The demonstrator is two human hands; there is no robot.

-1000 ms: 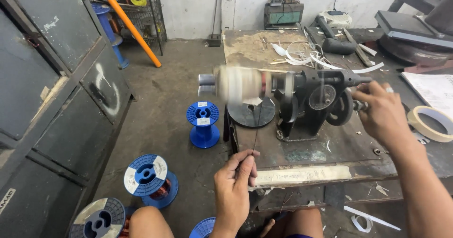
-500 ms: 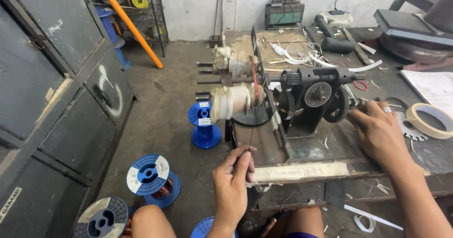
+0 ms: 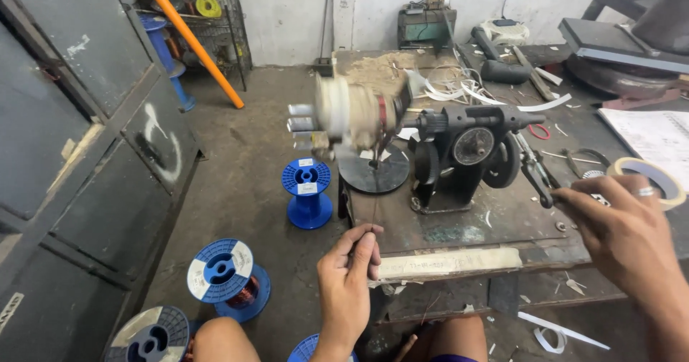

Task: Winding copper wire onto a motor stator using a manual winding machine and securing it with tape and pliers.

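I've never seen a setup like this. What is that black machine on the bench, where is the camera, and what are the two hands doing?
The camera sits on the person's head, looking down at the worker's own hands. On the workbench stands a black hand-cranked winding machine; the pale coil form on its shaft is blurred, so it is spinning. The right hand is at the crank handle. The left hand pinches a thin wire running up to the coil. Blue wire spools stand on the floor, and a tape roll lies on the bench.

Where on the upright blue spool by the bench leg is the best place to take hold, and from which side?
Probably from above: the blue spool stands upright on the floor, top flange up and clear. Pinch the narrow core between the flanges; the bench crowds its right side.
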